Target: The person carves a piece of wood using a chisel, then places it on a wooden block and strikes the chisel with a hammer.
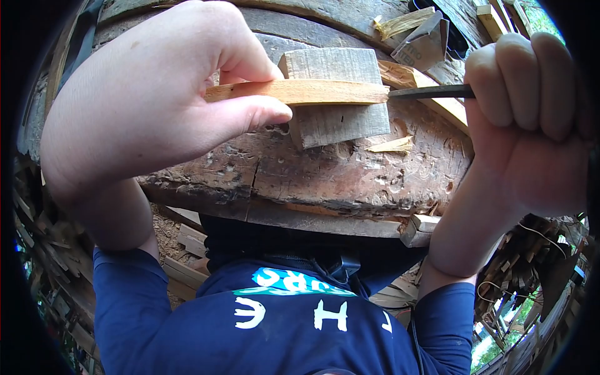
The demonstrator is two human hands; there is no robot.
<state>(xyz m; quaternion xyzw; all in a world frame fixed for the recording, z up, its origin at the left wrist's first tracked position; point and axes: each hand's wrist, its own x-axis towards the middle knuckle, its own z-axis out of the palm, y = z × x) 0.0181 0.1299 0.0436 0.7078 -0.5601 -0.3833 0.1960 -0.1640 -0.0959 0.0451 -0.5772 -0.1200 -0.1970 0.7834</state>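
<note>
My left hand (169, 94) pinches a slim, light-brown wooden strip (331, 92) between thumb and fingers. The strip lies across a squared grey wooden block (337, 128), which rests on the worn workbench (325, 175). My right hand (525, 106) is closed in a fist around a thin, dark metal rod-like tool (431, 92). Its narrow tip meets the right end of the strip, where the wood looks rough. The fist hides the tool's other end, so its exact kind cannot be made out.
Behind the block lie a split piece of wood (431, 94), a folded scrap of printed sandpaper-like sheet (422, 47) and wood offcuts (405, 24). A wood chip (390, 145) sits in front. Small blocks (420, 230) are at the bench's front edge; scrap wood is piled around.
</note>
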